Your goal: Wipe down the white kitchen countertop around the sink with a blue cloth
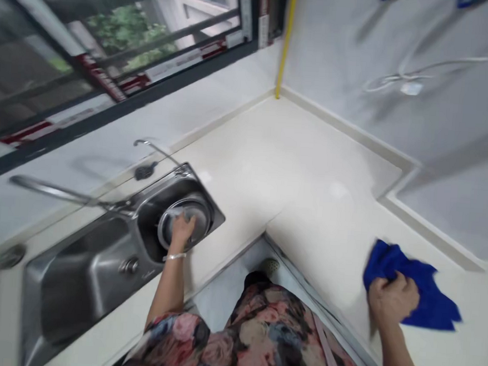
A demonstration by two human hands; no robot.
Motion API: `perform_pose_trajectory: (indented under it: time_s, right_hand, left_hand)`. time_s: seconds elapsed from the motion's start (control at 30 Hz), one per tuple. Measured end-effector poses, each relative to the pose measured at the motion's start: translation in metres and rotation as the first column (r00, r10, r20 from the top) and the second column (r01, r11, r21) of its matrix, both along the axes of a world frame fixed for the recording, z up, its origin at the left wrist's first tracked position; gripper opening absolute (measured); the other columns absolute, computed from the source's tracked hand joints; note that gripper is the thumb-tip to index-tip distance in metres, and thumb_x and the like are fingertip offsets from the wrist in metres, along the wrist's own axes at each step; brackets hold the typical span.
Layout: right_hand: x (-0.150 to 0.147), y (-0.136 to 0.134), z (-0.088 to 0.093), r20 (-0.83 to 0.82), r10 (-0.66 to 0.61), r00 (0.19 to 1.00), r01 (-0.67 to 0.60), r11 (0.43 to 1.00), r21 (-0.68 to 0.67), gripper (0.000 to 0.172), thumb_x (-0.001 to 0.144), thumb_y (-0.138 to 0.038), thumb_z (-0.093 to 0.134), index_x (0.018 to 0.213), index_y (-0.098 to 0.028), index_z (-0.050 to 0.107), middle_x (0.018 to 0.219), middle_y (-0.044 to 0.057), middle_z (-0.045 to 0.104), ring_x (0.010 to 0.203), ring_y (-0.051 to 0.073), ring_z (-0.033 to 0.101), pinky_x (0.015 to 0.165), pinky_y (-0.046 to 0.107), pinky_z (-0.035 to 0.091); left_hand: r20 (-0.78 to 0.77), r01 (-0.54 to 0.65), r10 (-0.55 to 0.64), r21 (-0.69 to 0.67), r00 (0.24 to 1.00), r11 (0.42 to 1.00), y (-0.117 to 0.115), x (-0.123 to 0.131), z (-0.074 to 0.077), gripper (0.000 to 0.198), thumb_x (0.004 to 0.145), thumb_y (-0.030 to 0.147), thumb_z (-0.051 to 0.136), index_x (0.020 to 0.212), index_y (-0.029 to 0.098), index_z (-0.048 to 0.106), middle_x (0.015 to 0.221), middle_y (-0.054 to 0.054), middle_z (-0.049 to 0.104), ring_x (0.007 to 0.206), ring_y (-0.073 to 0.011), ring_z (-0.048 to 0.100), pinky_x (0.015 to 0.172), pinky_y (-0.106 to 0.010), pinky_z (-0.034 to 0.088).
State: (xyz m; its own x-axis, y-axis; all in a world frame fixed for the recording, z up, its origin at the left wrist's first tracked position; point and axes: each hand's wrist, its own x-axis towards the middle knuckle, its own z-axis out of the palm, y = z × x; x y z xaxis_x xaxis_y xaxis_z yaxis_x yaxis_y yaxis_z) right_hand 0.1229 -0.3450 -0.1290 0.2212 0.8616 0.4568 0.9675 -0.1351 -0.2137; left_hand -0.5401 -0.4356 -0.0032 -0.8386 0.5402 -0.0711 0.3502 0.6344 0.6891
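Observation:
My left hand point(183, 229) reaches into the smaller basin of the steel sink point(145, 254), over a round metal basin point(201, 222). Its thumb and fingers look spread; something pale and blurred lies at the fingertips, too unclear to name. A bracelet circles that wrist. At the right, my right hand point(393, 298) has its fingers curled on a blue cloth point(432, 296), which lies spread on the cream countertop point(309, 210).
A long faucet point(59, 189) stretches over the larger basin, and a thin curved tap point(157, 148) stands behind the smaller one. A yellow pipe point(285, 46) rises at the corner. A coiled white cable point(395, 79) hangs on the right wall. The window point(145, 37) is at upper left.

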Motion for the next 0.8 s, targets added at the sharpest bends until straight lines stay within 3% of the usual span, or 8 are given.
perform_pose_trajectory:
  time_s: [0.1,0.17,0.23,0.3,0.37,0.43,0.6,0.8]
  right_hand:
    - [-0.04,-0.008,0.024,-0.056,0.0,0.998,-0.004,0.997,-0.076,0.056,0.088,-0.029,0.045,0.133,-0.001,0.062,0.127,0.036,0.064,0.126,0.048,0.06,0.102,0.07,0.049]
    - [-0.064,-0.011,0.029,-0.017,-0.055,0.998,0.054,0.995,-0.087,0.054,0.091,-0.031,0.044,0.135,-0.005,0.062,0.137,0.031,0.062,0.135,0.043,0.056,0.111,0.065,0.047]
    - [-0.078,-0.012,0.026,0.017,-0.105,0.994,0.106,0.988,-0.109,0.052,0.09,-0.031,0.049,0.135,-0.01,0.065,0.144,0.024,0.063,0.141,0.038,0.052,0.119,0.058,0.045]
    - [-0.085,-0.014,0.022,-0.002,-0.065,0.998,0.064,0.985,-0.158,0.055,0.092,-0.028,0.05,0.142,-0.009,0.063,0.154,0.023,0.057,0.151,0.038,0.044,0.125,0.059,0.039]
    - [-0.086,-0.02,0.022,-0.06,-0.001,0.998,-0.012,0.978,-0.209,0.061,0.093,-0.029,0.052,0.15,-0.009,0.059,0.162,0.023,0.05,0.158,0.039,0.035,0.129,0.061,0.034]
    - [-0.082,-0.031,0.024,-0.12,0.045,0.992,-0.074,0.965,-0.251,0.068,0.095,-0.033,0.053,0.158,-0.008,0.051,0.168,0.022,0.044,0.162,0.039,0.03,0.131,0.063,0.03]
    - [-0.057,-0.074,0.03,-0.208,-0.092,0.974,0.028,0.957,-0.289,0.082,0.098,-0.04,0.052,0.168,-0.002,0.033,0.173,0.024,0.038,0.165,0.035,0.025,0.134,0.061,0.03]
    - [-0.029,-0.117,0.032,-0.213,-0.458,0.863,0.398,0.876,-0.271,0.079,0.095,-0.034,0.053,0.167,-0.008,0.037,0.174,0.02,0.038,0.165,0.033,0.027,0.134,0.062,0.03]
  left_hand:
    - [-0.119,0.305,-0.303,-0.003,0.945,0.952,0.045,0.041,-0.01,0.056,0.092,0.044,0.062,0.133,0.007,0.065,0.158,-0.029,0.053,0.143,-0.0379,0.056,0.12,-0.056,0.047]
    - [-0.094,0.578,-0.572,0.051,0.815,0.814,0.084,0.095,-0.02,0.056,0.099,0.046,0.053,0.141,0.011,0.062,0.153,-0.021,0.062,0.129,-0.0298,0.066,0.115,-0.051,0.054]
    - [-0.042,0.822,-0.827,0.148,0.56,0.549,0.121,0.171,-0.029,0.051,0.106,0.047,0.045,0.142,0.015,0.063,0.141,-0.014,0.072,0.116,-0.0238,0.072,0.105,-0.045,0.061]
    - [-0.116,0.96,-0.97,0.207,0.214,0.187,0.146,0.259,-0.036,0.048,0.11,0.045,0.038,0.139,0.018,0.066,0.138,-0.012,0.074,0.12,-0.0217,0.072,0.108,-0.042,0.06]
    - [-0.242,0.965,-0.959,0.176,-0.147,-0.192,0.158,0.345,-0.044,0.047,0.112,0.041,0.035,0.143,0.021,0.065,0.144,-0.01,0.072,0.134,-0.0209,0.066,0.12,-0.044,0.053]
    - [-0.328,0.902,-0.863,0.064,-0.385,-0.427,0.16,0.414,-0.055,0.049,0.111,0.038,0.037,0.151,0.02,0.06,0.155,-0.013,0.064,0.148,-0.024,0.057,0.128,-0.05,0.044]
    - [-0.425,0.82,-0.711,-0.161,-0.56,-0.549,0.15,0.505,-0.094,0.067,0.107,0.048,0.049,0.158,0.003,0.051,0.168,-0.03,0.04,0.161,-0.0428,0.034,0.128,-0.067,0.036]
    - [-0.532,0.563,-0.406,-0.17,-0.743,-0.808,0.145,0.584,-0.11,0.067,0.107,0.042,0.046,0.164,0.007,0.045,0.174,-0.025,0.032,0.164,-0.0396,0.029,0.131,-0.064,0.031]
